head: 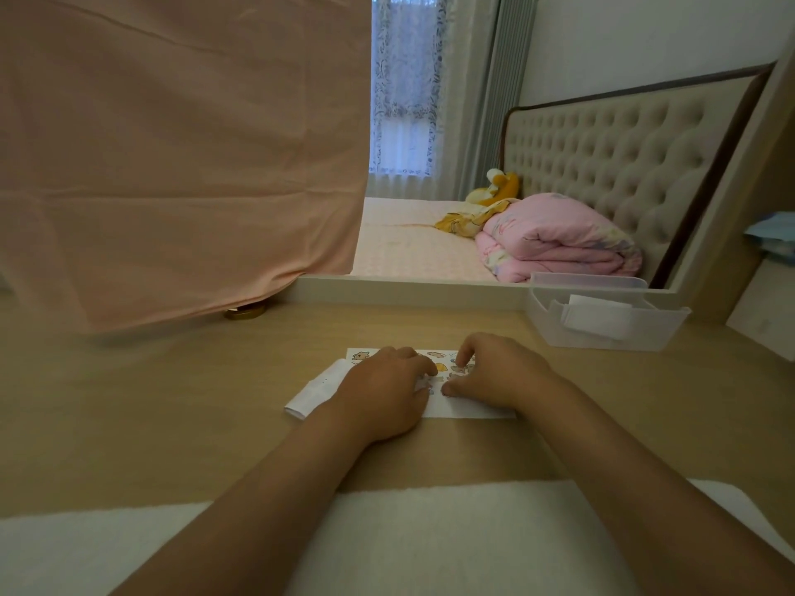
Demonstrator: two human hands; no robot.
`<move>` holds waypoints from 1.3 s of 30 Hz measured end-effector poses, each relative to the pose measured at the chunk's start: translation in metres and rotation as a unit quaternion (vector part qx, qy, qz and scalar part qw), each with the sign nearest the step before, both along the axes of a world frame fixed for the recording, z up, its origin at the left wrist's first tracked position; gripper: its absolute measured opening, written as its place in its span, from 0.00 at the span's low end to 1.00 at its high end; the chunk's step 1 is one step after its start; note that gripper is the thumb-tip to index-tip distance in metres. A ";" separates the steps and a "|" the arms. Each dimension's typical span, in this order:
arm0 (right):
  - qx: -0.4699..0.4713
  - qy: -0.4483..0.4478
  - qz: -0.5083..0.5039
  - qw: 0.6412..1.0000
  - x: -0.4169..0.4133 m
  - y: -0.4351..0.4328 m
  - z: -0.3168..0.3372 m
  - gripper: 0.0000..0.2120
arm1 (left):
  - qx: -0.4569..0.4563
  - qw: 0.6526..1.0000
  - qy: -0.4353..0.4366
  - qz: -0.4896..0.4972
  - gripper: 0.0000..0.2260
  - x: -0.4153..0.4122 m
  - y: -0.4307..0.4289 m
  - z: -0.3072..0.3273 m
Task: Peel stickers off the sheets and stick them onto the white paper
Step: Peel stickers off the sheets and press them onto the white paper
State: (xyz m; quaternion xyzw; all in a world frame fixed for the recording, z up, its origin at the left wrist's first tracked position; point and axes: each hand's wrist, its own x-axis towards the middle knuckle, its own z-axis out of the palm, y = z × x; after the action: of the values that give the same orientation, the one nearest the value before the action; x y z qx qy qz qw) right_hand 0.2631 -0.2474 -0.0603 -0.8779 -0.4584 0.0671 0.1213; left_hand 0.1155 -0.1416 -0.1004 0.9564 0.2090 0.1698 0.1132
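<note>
A sticker sheet (pixel 445 366) with small cartoon stickers lies flat on the wooden desk (pixel 172 402), mostly covered by both hands. My left hand (pixel 383 389) lies over its left half, fingers curled, thumb and fingertips pinching the sheet near its middle. My right hand (pixel 499 372) rests on the right half with bent fingers; forefinger and thumb touch the sheet, a little apart. A folded white paper (pixel 316 391) sticks out at an angle from under my left hand. The sheet's plain white lower strip (pixel 469 409) shows below my right hand.
A clear plastic box (pixel 602 324) holding white folded tissue stands at the back right. A pink cloth (pixel 180 165) hangs over the desk's back left, with a gold lid (pixel 245 312) under its hem. A white towel (pixel 430 544) covers the near edge.
</note>
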 end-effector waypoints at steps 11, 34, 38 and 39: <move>0.108 0.117 -0.019 0.987 0.006 -0.006 -0.018 0.09 | 0.028 0.998 0.015 -0.059 0.16 -0.016 -0.013 0.002; 0.059 -0.161 0.149 0.974 -0.020 -0.042 -0.029 0.18 | 0.038 0.998 0.039 -0.044 0.18 -0.018 -0.031 0.006; 0.049 -0.165 0.161 0.972 -0.021 -0.043 -0.029 0.20 | -0.001 1.000 -0.017 -0.001 0.13 -0.020 -0.028 0.001; 0.044 -0.169 0.165 0.971 -0.020 -0.043 -0.028 0.20 | 0.000 1.000 -0.017 0.003 0.12 -0.020 -0.028 0.000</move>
State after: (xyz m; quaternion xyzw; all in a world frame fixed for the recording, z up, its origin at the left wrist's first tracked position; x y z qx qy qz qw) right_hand 0.2426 -0.2909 -0.0887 -0.7823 -0.6136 -0.0836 0.0678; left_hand 0.0958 -0.1693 -0.1002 0.9526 0.2103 0.1863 0.1163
